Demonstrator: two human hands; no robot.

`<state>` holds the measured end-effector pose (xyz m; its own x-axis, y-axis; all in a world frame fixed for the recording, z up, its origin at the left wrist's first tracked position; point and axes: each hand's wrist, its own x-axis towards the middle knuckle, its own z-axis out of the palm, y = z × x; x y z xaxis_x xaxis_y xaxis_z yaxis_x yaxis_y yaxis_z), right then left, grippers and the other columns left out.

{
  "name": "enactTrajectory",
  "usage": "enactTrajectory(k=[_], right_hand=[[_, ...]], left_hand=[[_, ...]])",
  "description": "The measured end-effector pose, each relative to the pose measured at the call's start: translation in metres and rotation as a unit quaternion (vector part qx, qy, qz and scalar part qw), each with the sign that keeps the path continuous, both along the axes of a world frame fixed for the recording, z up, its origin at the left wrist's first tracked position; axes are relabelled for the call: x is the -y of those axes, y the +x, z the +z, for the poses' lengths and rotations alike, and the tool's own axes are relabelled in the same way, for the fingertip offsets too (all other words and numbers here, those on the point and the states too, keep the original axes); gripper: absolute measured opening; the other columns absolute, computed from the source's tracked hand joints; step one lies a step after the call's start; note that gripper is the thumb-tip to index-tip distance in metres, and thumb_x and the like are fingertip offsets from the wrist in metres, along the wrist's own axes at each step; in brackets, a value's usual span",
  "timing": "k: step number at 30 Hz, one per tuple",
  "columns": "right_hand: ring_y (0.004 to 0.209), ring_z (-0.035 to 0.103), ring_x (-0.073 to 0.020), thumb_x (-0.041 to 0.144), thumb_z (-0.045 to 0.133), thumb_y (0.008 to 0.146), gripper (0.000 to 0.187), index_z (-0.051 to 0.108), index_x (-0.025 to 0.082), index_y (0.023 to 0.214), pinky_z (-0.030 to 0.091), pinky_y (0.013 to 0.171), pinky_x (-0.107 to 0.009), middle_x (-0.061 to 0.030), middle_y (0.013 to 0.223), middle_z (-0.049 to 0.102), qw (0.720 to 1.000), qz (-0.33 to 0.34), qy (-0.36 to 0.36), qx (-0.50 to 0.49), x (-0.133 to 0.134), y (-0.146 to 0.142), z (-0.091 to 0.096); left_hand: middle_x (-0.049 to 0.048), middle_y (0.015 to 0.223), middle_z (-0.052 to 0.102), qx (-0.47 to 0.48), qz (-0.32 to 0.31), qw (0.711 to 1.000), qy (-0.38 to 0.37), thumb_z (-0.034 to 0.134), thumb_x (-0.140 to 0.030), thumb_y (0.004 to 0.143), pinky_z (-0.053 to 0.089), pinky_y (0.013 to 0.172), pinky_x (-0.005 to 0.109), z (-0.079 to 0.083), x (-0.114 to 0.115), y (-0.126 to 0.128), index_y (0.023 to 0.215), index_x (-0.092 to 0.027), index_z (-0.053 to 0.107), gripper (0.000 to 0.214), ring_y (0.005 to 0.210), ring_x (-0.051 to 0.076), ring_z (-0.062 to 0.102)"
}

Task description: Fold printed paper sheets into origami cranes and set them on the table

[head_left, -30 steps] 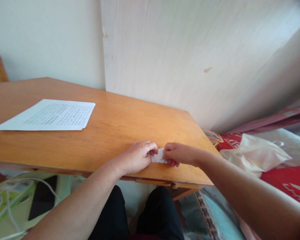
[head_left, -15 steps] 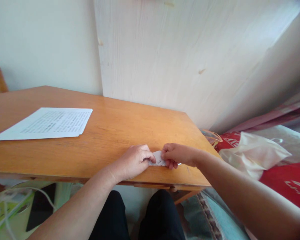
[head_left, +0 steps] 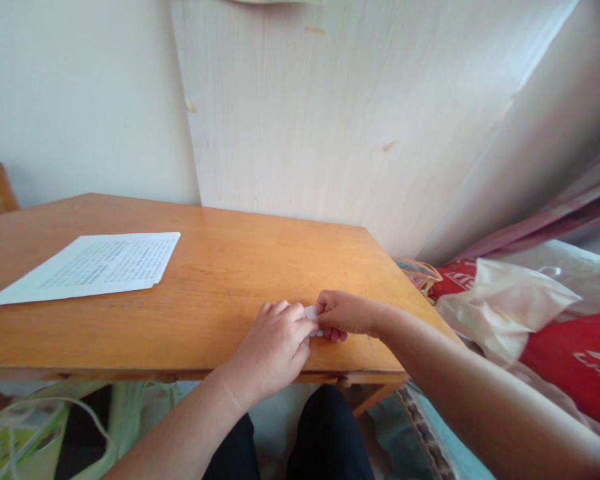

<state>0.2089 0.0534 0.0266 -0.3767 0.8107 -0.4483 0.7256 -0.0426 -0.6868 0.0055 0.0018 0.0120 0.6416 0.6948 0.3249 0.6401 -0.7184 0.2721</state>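
lower centre: left hand (head_left: 275,340), right hand (head_left: 343,313) drawn closer, fingers pinching small white slip (head_left: 311,312), now mostly hidden; likely folded smaller.

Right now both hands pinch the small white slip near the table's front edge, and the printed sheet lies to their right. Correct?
Not quite: the sheet lies to their left, not right. The rest holds: the left hand and right hand both pinch the slip near the table's front edge. The head view shows it.
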Motion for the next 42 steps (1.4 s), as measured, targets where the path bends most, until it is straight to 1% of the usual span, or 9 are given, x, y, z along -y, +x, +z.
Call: enactTrajectory(k=[5,10,15,20,25,28,32,35,42], right_hand=[[0.052,0.061,-0.0107,0.014,0.050,0.080,0.009,0.059,0.017,0.082,0.046,0.049,-0.019,0.0004,0.061,0.066,0.990,-0.065,-0.022,-0.127,0.006,0.011,0.001],[0.071,0.062,-0.0142,0.016,0.052,0.085,0.012,0.057,0.018,0.096,0.045,0.061,-0.023,-0.0019,0.080,0.068,0.955,-0.156,0.245,-0.060,0.019,0.031,-0.005],[0.093,0.064,-0.0202,0.011,0.049,0.088,0.024,0.065,0.016,0.105,0.045,0.084,-0.030,-0.0081,0.098,0.071,0.933,-0.061,0.347,0.077,0.050,0.041,-0.014],[0.098,0.063,-0.0250,0.017,0.052,0.090,0.026,0.066,0.017,0.112,0.045,0.088,-0.035,-0.0104,0.101,0.071,0.912,-0.057,0.388,0.123,0.091,0.027,-0.013],[0.090,0.064,-0.0242,0.018,0.054,0.090,0.013,0.065,0.022,0.097,0.047,0.082,-0.036,-0.0060,0.093,0.071,0.911,-0.046,0.400,0.090,0.126,-0.001,-0.018],[0.096,0.064,-0.0242,0.018,0.060,0.085,0.022,0.064,0.023,0.106,0.050,0.085,-0.036,-0.0055,0.102,0.072,0.913,-0.008,0.407,0.022,0.137,-0.011,-0.021],[0.088,0.068,-0.0208,0.013,0.050,0.091,0.024,0.069,0.024,0.101,0.052,0.082,-0.033,-0.0045,0.094,0.074,0.912,-0.037,0.409,-0.012,0.128,-0.001,-0.018],[0.100,0.068,-0.0224,0.016,0.049,0.094,0.028,0.068,0.022,0.113,0.052,0.089,-0.035,-0.0080,0.107,0.074,0.900,-0.067,0.430,-0.027,0.107,0.015,-0.014],[0.132,0.054,-0.0257,0.013,0.046,0.093,0.042,0.062,0.020,0.131,0.042,0.108,-0.043,-0.0107,0.132,0.067,0.885,0.039,0.462,0.043,0.061,0.037,-0.016]], left_hand=[[0.0059,0.105,0.065,-0.031,0.033,0.999,0.006,0.051,-0.024,0.096,0.038,0.087,0.043,0.000,0.013,0.008,0.109,-0.028,0.070,0.023,0.101,0.026,0.054],[0.0067,0.107,0.066,-0.045,0.042,0.998,0.010,0.050,-0.030,0.098,0.036,0.087,0.044,0.004,0.017,0.009,0.113,-0.027,0.069,0.024,0.101,0.027,0.054],[0.0068,0.107,0.067,-0.054,0.061,0.997,0.018,0.049,-0.039,0.099,0.035,0.087,0.045,0.005,0.022,0.013,0.110,-0.026,0.069,0.026,0.101,0.029,0.054],[0.0071,0.110,0.069,-0.046,0.079,0.996,0.019,0.044,-0.045,0.101,0.034,0.090,0.047,0.005,0.020,0.016,0.108,-0.026,0.068,0.032,0.107,0.030,0.054],[0.0082,0.115,0.071,-0.033,0.086,0.996,-0.010,0.038,-0.042,0.103,0.033,0.097,0.051,0.002,0.010,0.016,0.116,-0.025,0.065,0.035,0.114,0.030,0.055],[0.0082,0.127,0.068,-0.032,0.060,0.997,-0.029,0.041,-0.038,0.101,0.031,0.103,0.052,-0.001,0.005,0.011,0.119,-0.025,0.063,0.032,0.124,0.029,0.052],[0.0064,0.142,0.059,-0.049,0.043,0.997,-0.037,0.051,-0.028,0.094,0.028,0.109,0.053,0.001,0.002,0.004,0.124,-0.029,0.064,0.032,0.132,0.030,0.047],[0.0048,0.132,0.064,-0.060,0.035,0.997,-0.038,0.052,-0.020,0.091,0.036,0.103,0.049,0.006,0.002,0.002,0.120,-0.031,0.067,0.035,0.123,0.028,0.053],[-0.0025,0.136,0.064,-0.091,-0.044,0.993,-0.056,0.043,-0.010,0.091,0.012,0.118,0.064,0.012,-0.005,-0.001,0.129,-0.040,0.062,0.052,0.141,0.028,0.040]])
